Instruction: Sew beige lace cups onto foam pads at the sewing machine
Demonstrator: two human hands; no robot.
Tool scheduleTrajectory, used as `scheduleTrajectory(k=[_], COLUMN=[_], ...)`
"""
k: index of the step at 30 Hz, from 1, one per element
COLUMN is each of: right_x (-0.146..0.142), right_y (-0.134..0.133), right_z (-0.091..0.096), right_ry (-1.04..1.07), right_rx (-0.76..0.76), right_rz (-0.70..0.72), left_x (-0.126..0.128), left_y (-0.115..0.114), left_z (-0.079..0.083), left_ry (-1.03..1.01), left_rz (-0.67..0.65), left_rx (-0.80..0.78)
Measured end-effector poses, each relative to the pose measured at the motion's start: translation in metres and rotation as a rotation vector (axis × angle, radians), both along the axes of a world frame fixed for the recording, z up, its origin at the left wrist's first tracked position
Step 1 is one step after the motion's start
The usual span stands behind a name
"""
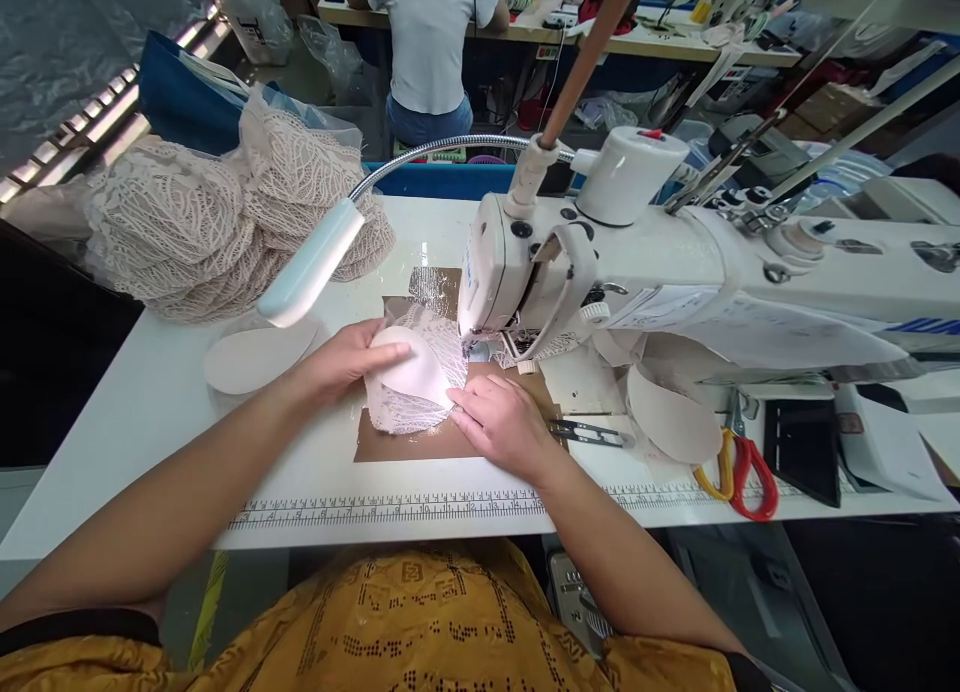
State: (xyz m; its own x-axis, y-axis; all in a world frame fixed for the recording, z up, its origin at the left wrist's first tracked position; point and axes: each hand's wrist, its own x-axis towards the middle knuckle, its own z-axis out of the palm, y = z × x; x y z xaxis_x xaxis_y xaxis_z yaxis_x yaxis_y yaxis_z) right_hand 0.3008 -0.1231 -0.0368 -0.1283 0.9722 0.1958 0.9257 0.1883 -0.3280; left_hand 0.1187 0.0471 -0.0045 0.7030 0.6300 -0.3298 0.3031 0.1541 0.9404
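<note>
A pale bra cup (417, 374) lies on a piece of white lace (397, 415), just left of the sewing machine's needle area (466, 346). My left hand (352, 357) grips the cup's upper left edge, thumb on top and fingers underneath. At the cup's lower right tip, the fingers of my right hand (499, 420) pinch the cup and lace together. Under the work is a brown taped patch (405, 448) on the white table. Thread snips (589, 432) lie right of my right hand.
Stacked lace pieces (172, 232) fill the table's back left. Loose cups (259, 357) lie left; more cups (671, 417), scissors (739, 472) and a phone (802, 450) lie right. A lamp (311, 262) hangs over the left side. A person (431, 42) sits beyond.
</note>
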Motion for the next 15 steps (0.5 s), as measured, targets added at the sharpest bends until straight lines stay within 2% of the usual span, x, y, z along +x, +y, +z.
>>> scheduleTrajectory(k=[2,4,9,15], right_x=[0.001,0.002,0.004,0.005], right_y=[0.0,0.0,0.003,0.007], right_z=[-0.002,-0.003,0.0,0.002], right_ry=[-0.003,0.0,-0.079,-0.218], right_rx=[0.008,0.016,-0.031,-0.1], right_rz=[0.007,0.013,-0.128,-0.171], left_x=[0.006,0.011,0.014,0.016], left_y=[-0.006,-0.007,-0.002,-0.005], left_z=[-0.001,-0.002,-0.004,-0.006], left_ry=[-0.006,-0.005,0.012,-0.011], left_rz=[-0.015,0.022,0.013,0.007], left_rx=[-0.168,-0.213,-0.147,-0.143])
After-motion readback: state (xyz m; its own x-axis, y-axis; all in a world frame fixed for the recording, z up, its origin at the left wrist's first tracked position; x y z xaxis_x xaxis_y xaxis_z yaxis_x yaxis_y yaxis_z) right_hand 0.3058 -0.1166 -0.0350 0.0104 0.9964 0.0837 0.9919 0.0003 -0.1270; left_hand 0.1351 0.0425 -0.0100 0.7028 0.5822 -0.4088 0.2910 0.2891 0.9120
